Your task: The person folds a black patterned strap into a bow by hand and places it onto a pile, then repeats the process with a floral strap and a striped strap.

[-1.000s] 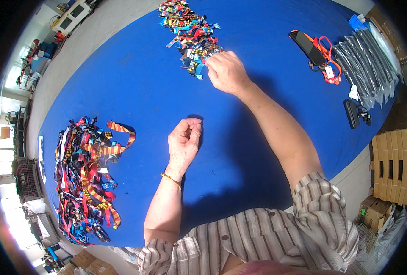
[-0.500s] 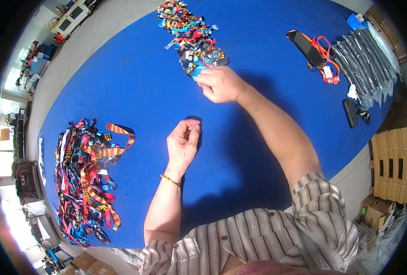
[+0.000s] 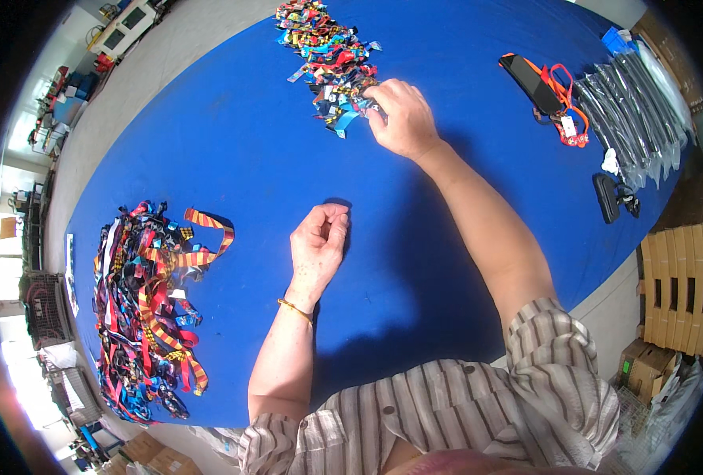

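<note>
At the near end of a long row of colourful patterned fabric straps (image 3: 331, 55), my right hand (image 3: 405, 119) reaches down onto the straps. Its thumb and index finger are apart, with patterned strap showing between them; the other fingers curl and are partly hidden. A light blue strap end (image 3: 346, 121) sticks out just left of the thumb. My left hand (image 3: 317, 237) rests near the middle of the blue table, thumb and index pressed together and the other fingers folded in. Whatever it may pinch is too small or hidden to tell. A gold bracelet (image 3: 296, 310) circles the left wrist.
A heap of long colourful straps (image 3: 141, 317) lies at left, one striped strap (image 3: 213, 257) looping out of it. To the right are a dark phone-like object (image 3: 532, 81), red-orange straps (image 3: 573, 127), plastic-wrapped packs (image 3: 628, 115) and a small black device (image 3: 605, 198). Cardboard boxes stand beyond the blue table (image 3: 209, 134).
My right hand has moved slightly away from me and to the right, its thumb and index finger now farther apart. The light blue strap end shows more plainly. My left hand is almost still.
</note>
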